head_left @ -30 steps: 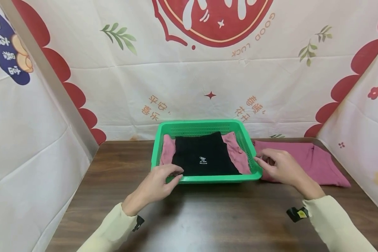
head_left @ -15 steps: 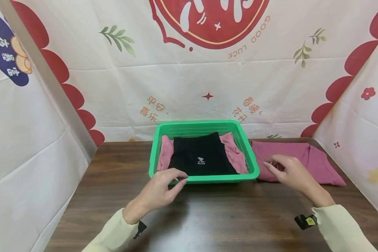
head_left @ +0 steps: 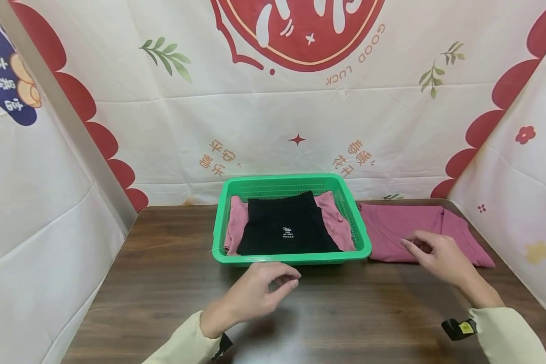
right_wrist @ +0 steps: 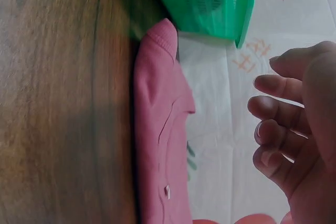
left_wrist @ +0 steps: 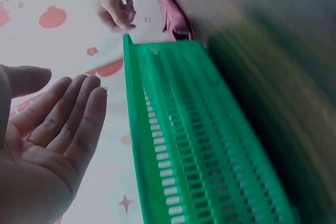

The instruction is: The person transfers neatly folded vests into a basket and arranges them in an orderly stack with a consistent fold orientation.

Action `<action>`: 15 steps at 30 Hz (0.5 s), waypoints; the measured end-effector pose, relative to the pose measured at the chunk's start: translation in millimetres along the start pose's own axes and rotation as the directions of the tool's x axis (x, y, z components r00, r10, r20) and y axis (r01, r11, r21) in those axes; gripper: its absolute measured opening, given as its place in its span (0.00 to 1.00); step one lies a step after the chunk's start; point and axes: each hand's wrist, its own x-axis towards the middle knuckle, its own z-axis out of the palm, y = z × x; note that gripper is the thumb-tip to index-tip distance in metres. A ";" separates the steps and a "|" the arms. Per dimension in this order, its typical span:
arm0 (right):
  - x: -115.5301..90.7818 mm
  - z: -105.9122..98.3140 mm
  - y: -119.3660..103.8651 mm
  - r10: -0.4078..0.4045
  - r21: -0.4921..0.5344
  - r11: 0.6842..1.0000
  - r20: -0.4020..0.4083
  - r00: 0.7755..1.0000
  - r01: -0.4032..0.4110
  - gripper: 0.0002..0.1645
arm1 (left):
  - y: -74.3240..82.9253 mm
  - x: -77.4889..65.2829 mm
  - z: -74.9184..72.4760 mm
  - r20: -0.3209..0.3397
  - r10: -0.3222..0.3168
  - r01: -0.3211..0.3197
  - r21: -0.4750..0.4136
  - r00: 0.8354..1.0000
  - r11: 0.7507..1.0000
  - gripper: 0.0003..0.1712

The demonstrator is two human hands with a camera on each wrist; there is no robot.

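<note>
Just beyond right hand (head_left: 443, 258), pink cloth (head_left: 405, 220) lies on table (head_left: 346, 313); likely soft, light, best held at opposite edges. Beyond left hand (head_left: 259, 290): green basket (head_left: 296, 259), probably stiff. Both hands loosely curved, holding nothing.

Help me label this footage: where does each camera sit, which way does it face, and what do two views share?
Head: on the person's head, facing forward and down at the table, green basket and pink garment; left grip, right grip and pale sleeves show.
Left wrist: on that wrist, facing along the outside of the green basket; left grip near, right grip beyond.
Right wrist: on that wrist, facing the pink garment and green basket; only the right grip shows.
Shared: both wrist views show the green basket and pink garment.
</note>
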 end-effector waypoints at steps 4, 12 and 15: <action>-5.1 -4.3 4.2 0.067 0.036 0.997 -0.005 0.998 -0.067 0.06 | 4.3 1.3 8.9 0.064 -0.044 0.048 -0.067 0.997 0.997 0.08; -12.0 -7.8 14.0 0.150 0.037 0.988 -0.002 0.989 -0.150 0.02 | 11.8 7.7 30.9 0.148 -0.012 0.026 -0.092 0.989 0.995 0.11; -14.3 -9.1 17.7 0.174 0.037 0.984 -0.010 0.985 -0.173 0.03 | 16.1 10.8 39.8 0.162 0.005 0.011 -0.095 0.987 0.995 0.12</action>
